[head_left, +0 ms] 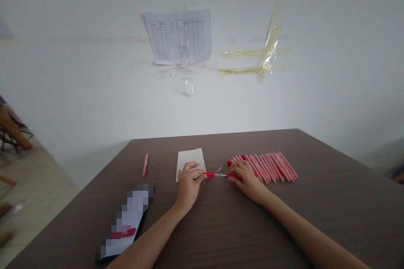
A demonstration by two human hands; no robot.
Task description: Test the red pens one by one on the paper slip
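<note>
A red pen with a clear middle section (220, 175) lies level between my two hands, just above the table. My left hand (190, 181) pinches its left end between thumb and fingers, over the edge of a small white notepad (190, 157). The right end is gripped by my right hand (248, 180), whose fingers hide part of the pen. Under the pen a thin red and white stick, perhaps a refill (209, 178), rests slanted on the table. Beside my right hand, a row of several pink pens (273, 167) lies side by side, with a few red ends among them.
One pink pen (145, 165) lies alone at the left of the brown table (221, 227). A long pixelated object with a dark edge (129, 222) sits near my left forearm. Behind the table a wall (331, 71) carries a taped paper chart (181, 38) and yellowish tape strips (243, 54).
</note>
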